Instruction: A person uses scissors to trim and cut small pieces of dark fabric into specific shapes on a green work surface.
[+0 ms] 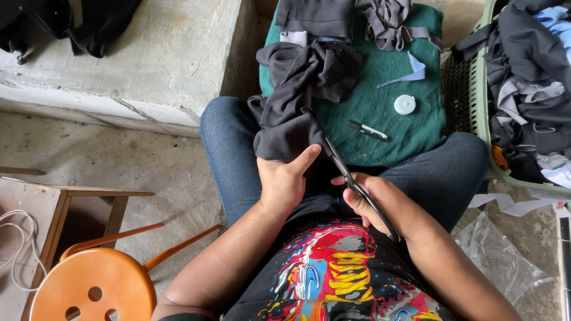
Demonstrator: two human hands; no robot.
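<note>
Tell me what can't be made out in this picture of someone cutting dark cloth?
Head view:
- Scissors handles: wrapped by the right hand.
- Blade tips: hidden where they meet the dark grey cloth.
- Left hand fingers: tucked beneath that cloth.
- Green basket: cut off by the right edge.
- Orange stool: cut off below.

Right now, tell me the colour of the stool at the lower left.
Orange stool, seen in the head view.

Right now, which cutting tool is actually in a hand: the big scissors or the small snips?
The large black scissors, gripped by the right hand. The small snips lie untouched on the green cloth.
</note>
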